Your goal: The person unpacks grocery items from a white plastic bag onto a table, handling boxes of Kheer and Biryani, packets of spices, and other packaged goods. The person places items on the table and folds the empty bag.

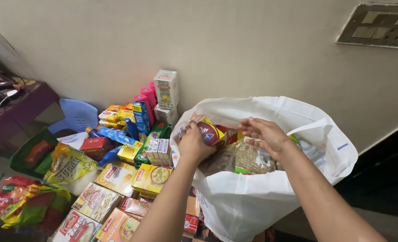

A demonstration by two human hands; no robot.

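A large white carrier bag stands open in front of me, full of food packets. My left hand grips a colourful yellow and purple packet at the bag's left rim. My right hand reaches into the bag's mouth, its fingers curled over a clear packet of brown seeds. Whether the right hand grips that packet I cannot tell.
Many grocery boxes and packets lie on the floor to the left: yellow boxes, a yellow sack, a white carton on top of a stack. A blue plastic chair and dark table stand at left. A switch plate is on the wall.
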